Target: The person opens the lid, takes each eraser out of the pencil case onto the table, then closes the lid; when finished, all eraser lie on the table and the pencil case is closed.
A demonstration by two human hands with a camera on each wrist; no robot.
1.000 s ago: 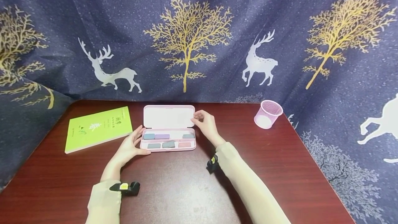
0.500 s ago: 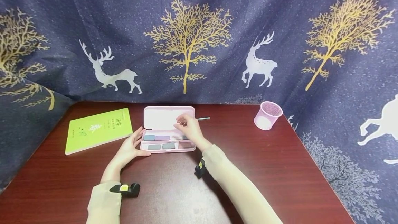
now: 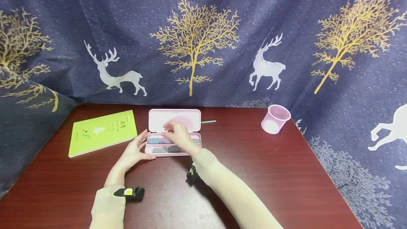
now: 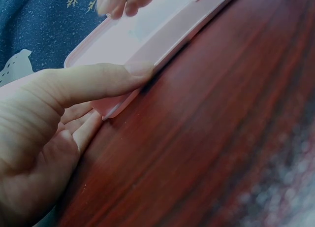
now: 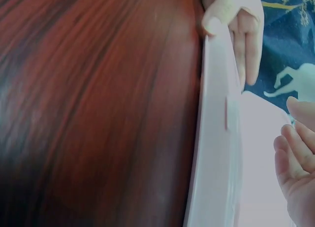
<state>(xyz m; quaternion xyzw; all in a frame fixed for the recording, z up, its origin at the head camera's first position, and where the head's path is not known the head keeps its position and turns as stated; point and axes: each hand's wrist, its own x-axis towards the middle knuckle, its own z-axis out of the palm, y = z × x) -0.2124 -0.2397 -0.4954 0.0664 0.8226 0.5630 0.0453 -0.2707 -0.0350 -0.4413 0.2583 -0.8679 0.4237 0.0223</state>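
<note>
A pink pencil case (image 3: pixel 171 155) stands with its lid (image 3: pixel 156 117) raised. My left hand (image 3: pixel 131 152) grips its left end, thumb at the front wall and fingers at the side and back. In the left wrist view the thumb (image 4: pixel 103 81) presses the case's edge. My right hand (image 3: pixel 179 135) hovers above the case with loosely bent fingers and nothing visible in it. The right wrist view shows those fingers (image 5: pixel 298 148) apart from the case. Below lie a blue block (image 3: pixel 154 140), a purple block (image 3: pixel 164 140) and grey blocks (image 3: pixel 159 150), some partly covered by the hand.
A thin green stick (image 3: pixel 208 121), like a pencil, shows to the right of the lid. A lime-green book (image 3: pixel 103 131) lies at the left. The pink mesh cup (image 3: pixel 275 119) stands at the back right. Behind the wooden table (image 3: pixel 254 176) hangs a dark blue cloth.
My right hand has left the lid's right edge and travelled left over the case. The green stick now shows beside the lid. My left hand keeps its grip.
</note>
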